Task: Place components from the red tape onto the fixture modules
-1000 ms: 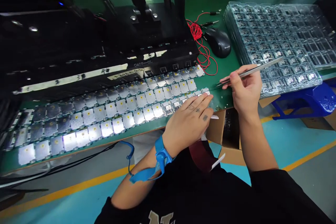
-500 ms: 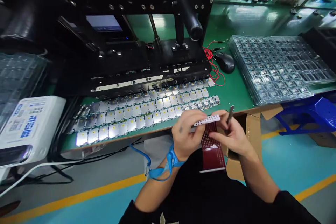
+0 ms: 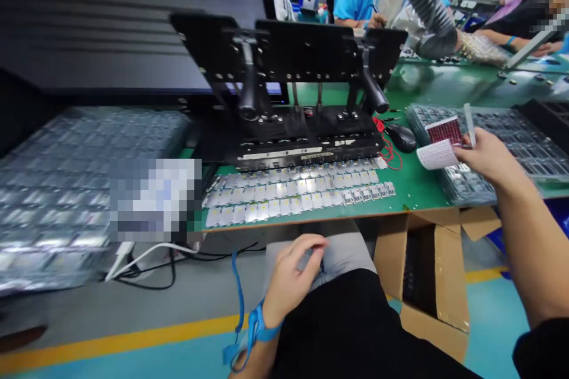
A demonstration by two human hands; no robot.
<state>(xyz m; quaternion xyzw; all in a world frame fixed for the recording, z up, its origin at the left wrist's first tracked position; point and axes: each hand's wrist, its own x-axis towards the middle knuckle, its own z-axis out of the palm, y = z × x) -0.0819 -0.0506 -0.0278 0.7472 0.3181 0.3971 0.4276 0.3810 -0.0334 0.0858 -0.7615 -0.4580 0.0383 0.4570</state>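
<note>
In the head view my right hand (image 3: 488,157) is raised at the right, over the near part of a clear tray stack (image 3: 466,189). It grips a sheet of small dark red stickers (image 3: 444,131), whose white backing curls toward me. A pair of tweezers (image 3: 469,123) sticks up from the same hand. My left hand (image 3: 293,275), with a blue wrist strap (image 3: 256,325), hovers over my lap. Its fingers are loosely bent, the thumb a little apart, and nothing shows in them. Rows of small silver-shielded circuit boards (image 3: 275,207) lie along the bench's front edge.
Behind the boards stands a black test fixture (image 3: 311,148) with two raised handles. A mouse (image 3: 401,137) and red wires are beside it. More clear trays (image 3: 89,189) and a monitor (image 3: 133,23) occupy the left. An open cardboard box (image 3: 451,284) is below the bench. People work across it.
My hands have separated. The right one has carried the sticker sheet and tweezers right, toward the trays; the left has let go of the sheet and lowered. My view has shifted and takes in more.
</note>
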